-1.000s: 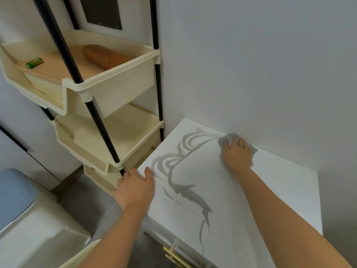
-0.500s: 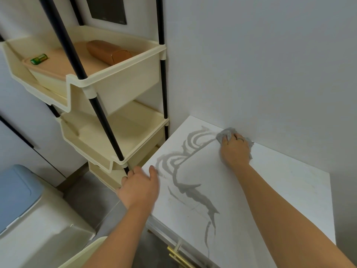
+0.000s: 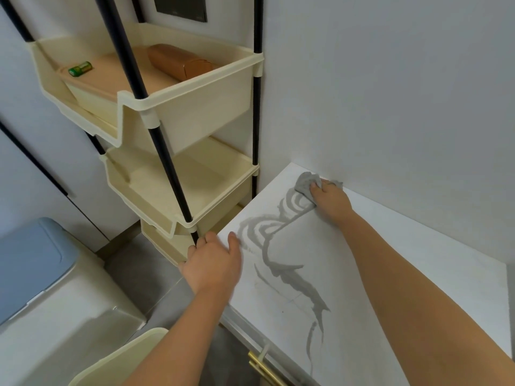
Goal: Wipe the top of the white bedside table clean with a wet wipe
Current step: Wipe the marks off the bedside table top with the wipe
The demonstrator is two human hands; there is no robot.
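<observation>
A white bench top [image 3: 390,274] fills the lower right of the view, pushed into a corner against a pale grey wall [image 3: 390,93]. Nearest the camera, at 6 o'clock, a gold handle [image 3: 264,369] shows on the bench's front edge. At 7 o'clock there is the curved rim of a cream plastic item [image 3: 119,363], cut off by the frame. At 8 o'clock a cream bin with a blue lid [image 3: 30,260] stands on the grey floor.

Two bare forearms reach forward from the bottom edge. The left hand [image 3: 213,263], at 7 o'clock from centre, rests palm down on the bench's left edge. Its thumb lies on the top and its fingers are loosely extended, holding nothing. Just beyond it, grey streaks [image 3: 292,271] curve across the white top, running from near the front edge towards the far corner.

At the far end of the streaks, just right of centre at 3 o'clock, the right hand [image 3: 330,200] presses down on the wet wipe [image 3: 303,185]. The wipe is grey and bunched, close against the wall near the bench's far left corner, and the fingers are curled over it.

At 10 o'clock, beside the bench, stands a cream shelf rack [image 3: 195,107] of stacked trays on black poles. Its top tray holds a lidded cream box with a small green object [image 3: 80,69] and a brown case [image 3: 181,62] lying on it. At 11 o'clock, on the wall behind the rack, is a dark panel [image 3: 181,8].
</observation>
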